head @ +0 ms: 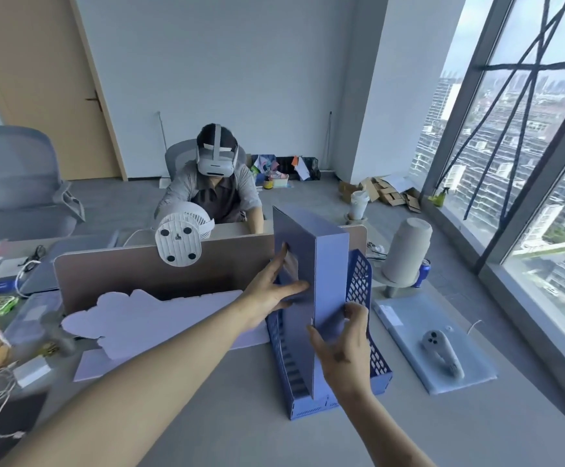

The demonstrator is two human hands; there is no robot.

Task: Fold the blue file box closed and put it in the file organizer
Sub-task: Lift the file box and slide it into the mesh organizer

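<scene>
The blue file box (328, 274) stands upright and folded flat, its lower end down inside the blue mesh file organizer (365, 288) on the grey desk. My left hand (271, 291) lies against the box's left face, fingers spread and pressing on it. My right hand (345, 345) grips the box's near edge from the front, thumb on the right face. The box's lower part is hidden by the organizer's walls and my right hand.
A pale lilac cut-out sheet (146, 318) lies left of the organizer. A beige divider (159, 267) with a white fan (180, 237) clipped on runs behind. A grey pad with a controller (442, 352) lies on the right. A person in a headset sits opposite. Cables and clutter lie at the left.
</scene>
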